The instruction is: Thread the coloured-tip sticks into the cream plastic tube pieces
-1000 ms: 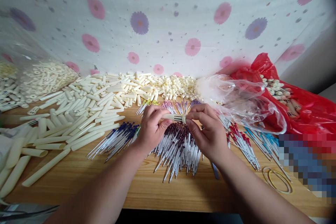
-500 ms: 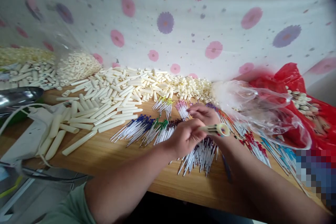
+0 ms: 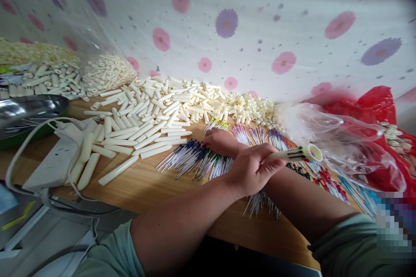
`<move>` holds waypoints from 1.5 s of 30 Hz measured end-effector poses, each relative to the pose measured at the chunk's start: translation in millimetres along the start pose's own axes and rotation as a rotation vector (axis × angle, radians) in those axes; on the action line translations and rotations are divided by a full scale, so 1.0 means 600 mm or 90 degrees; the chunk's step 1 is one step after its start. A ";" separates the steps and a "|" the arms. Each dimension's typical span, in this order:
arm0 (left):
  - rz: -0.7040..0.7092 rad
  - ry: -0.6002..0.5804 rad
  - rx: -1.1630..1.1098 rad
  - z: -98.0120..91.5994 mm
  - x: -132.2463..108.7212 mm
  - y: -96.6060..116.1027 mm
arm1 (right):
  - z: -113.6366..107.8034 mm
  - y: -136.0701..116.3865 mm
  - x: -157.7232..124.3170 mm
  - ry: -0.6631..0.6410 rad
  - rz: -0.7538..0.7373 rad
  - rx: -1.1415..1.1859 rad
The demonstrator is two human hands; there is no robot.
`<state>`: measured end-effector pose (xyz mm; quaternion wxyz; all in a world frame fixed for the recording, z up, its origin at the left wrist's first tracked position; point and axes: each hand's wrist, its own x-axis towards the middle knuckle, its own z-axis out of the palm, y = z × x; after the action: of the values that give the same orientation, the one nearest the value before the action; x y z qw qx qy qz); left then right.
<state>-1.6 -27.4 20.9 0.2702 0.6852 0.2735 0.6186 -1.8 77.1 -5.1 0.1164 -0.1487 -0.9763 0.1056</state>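
My left hand (image 3: 253, 169) is closed round a cream pen barrel (image 3: 299, 154), whose open end points right. Underneath my left forearm, my right hand (image 3: 222, 142) reaches across to the left. It rests on the rows of thin white refills (image 3: 185, 160) with blue and green tips, and its fingertips are hidden among them. More refills with purple and red tips (image 3: 260, 135) lie fanned out just behind and to the right.
A heap of cream barrels (image 3: 156, 112) and small cream cage parts (image 3: 250, 110) lies at the back of the wooden table (image 3: 146, 186). Right: a clear plastic bag (image 3: 341, 138) and a red bag (image 3: 373, 108). Left: a white power strip (image 3: 55, 160) and a metal scoop (image 3: 29, 110).
Both hands were joined on the barrel; now the left alone holds it. The right hand has crossed under to the refills on the left. The view has swung left.
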 end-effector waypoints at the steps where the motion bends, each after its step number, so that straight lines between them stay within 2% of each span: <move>1: 0.001 -0.002 0.000 0.000 0.000 0.000 | 0.001 -0.001 0.001 -0.001 0.000 0.005; 8: -0.001 0.002 0.012 -0.003 0.000 -0.006 | -0.006 0.011 -0.006 0.014 0.015 0.122; 11: 0.005 0.020 0.006 -0.005 0.001 -0.011 | -0.030 0.021 -0.045 0.102 0.095 0.203; 14: -0.005 0.106 0.009 -0.007 0.003 -0.018 | -0.059 0.025 -0.105 0.222 0.193 0.321; 17: -0.089 0.261 0.015 -0.010 0.010 -0.028 | -0.077 0.018 -0.166 0.330 0.267 0.427; 19: -0.181 0.349 -0.010 -0.012 0.017 -0.036 | -0.082 0.007 -0.197 0.394 0.329 0.514; 21: -0.228 0.341 -0.071 -0.012 0.024 -0.044 | -0.085 -0.006 -0.217 0.431 0.382 0.579; 24: -0.254 0.321 -0.112 -0.006 0.030 -0.052 | -0.089 -0.021 -0.231 0.421 0.408 0.573; 27: -0.275 0.332 -0.146 0.001 0.032 -0.055 | -0.093 -0.024 -0.237 0.405 0.387 0.563; 32: -0.329 0.360 -0.287 0.000 0.037 -0.050 | -0.083 -0.018 -0.240 0.447 0.297 0.618; 38: -0.390 0.346 -0.398 0.002 0.040 -0.038 | -0.058 -0.033 -0.230 0.587 0.205 0.499; 41: -0.390 0.315 -0.419 0.004 0.034 -0.038 | -0.059 -0.044 -0.228 0.658 0.178 0.407; 43: -0.368 0.259 -0.355 0.002 0.029 -0.042 | -0.071 -0.047 -0.232 0.716 0.178 0.335; 45: -0.329 0.205 -0.220 -0.003 0.024 -0.047 | -0.092 -0.050 -0.244 0.804 0.180 0.260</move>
<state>-3.5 3.0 11.2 0.4832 0.4310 0.3682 0.6673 140.3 12.7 26.0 0.6751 -0.2831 -0.6526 0.1953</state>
